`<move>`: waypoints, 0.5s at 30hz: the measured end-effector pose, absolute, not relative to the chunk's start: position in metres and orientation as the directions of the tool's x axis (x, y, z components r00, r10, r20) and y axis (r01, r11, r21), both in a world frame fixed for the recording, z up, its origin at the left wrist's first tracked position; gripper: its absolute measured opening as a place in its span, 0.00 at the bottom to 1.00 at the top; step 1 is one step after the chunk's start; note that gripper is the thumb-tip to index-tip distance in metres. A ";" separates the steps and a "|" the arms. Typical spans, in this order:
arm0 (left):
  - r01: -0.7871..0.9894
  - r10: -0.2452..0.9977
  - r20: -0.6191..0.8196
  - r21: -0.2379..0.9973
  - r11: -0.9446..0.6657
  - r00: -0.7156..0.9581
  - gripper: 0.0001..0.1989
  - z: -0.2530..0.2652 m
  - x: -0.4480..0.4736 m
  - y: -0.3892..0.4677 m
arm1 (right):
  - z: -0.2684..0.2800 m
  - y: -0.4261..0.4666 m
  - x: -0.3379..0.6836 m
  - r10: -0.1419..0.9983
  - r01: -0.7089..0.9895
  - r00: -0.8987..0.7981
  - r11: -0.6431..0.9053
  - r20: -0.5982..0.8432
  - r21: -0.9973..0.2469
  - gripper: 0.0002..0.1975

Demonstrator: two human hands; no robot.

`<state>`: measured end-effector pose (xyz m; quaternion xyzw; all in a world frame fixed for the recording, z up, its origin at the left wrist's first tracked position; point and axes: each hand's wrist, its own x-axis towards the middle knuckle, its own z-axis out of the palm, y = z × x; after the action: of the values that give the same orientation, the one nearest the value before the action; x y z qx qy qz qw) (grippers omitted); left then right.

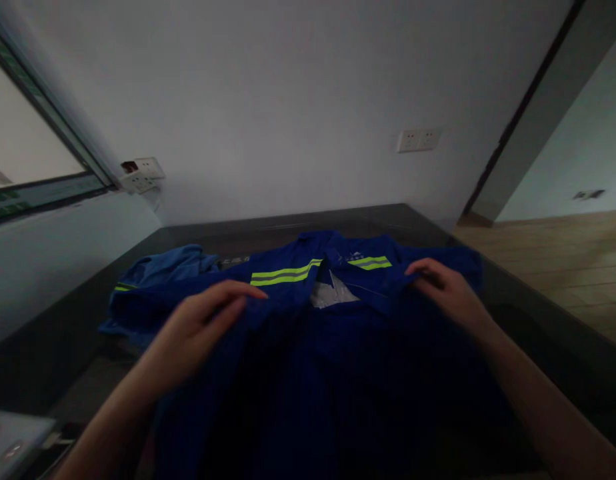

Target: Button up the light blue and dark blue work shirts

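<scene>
A dark blue work jacket [288, 259] with yellow-green and grey reflective stripes lies spread on a dark table, collar toward the wall. Its front is parted, and a pale patch [333, 292] shows in the opening. On the left side of the jacket, my left hand [201, 327] is closed on the cloth, index finger stretched along it and thumb below. My right hand [445, 290] pinches the cloth on the right side, raising it a little. The lower part of the jacket is in deep shadow toward me.
Another blue garment [175, 267] lies crumpled at the left, partly under a sleeve. The dark table [388, 217] meets a white wall with sockets [418, 140]. A pale box-like object [15, 437] is at the lower left. Wooden floor [548, 260] lies to the right.
</scene>
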<state>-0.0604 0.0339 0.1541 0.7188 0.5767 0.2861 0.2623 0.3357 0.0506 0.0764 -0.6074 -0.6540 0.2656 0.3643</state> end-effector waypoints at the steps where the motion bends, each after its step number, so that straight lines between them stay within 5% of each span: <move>1: 0.697 0.944 0.004 0.673 -0.248 0.331 0.11 0.145 -0.052 0.038 | 0.064 0.052 0.330 0.991 0.585 -0.098 0.129 0.088 -0.801 0.11; 4: 0.741 0.843 -0.182 0.591 -0.318 0.507 0.17 0.103 -0.036 0.063 | 0.029 0.051 0.317 0.953 0.599 -0.301 0.153 -0.045 -0.786 0.10; 11: 0.990 0.939 -0.315 0.040 -0.135 0.141 0.29 0.013 -0.054 0.113 | -0.004 0.039 0.313 0.941 0.629 -0.335 0.193 -0.039 -0.753 0.12; 15: 0.985 0.913 -0.382 -0.033 -0.167 0.142 0.23 -0.010 -0.052 0.114 | -0.003 0.036 0.311 0.949 0.621 -0.315 0.199 -0.009 -0.758 0.13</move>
<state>-0.0519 0.1142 -0.0096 0.7472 0.6352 -0.1593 0.1134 0.3107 0.0358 -0.0032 -0.5334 -0.7358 0.3407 0.2407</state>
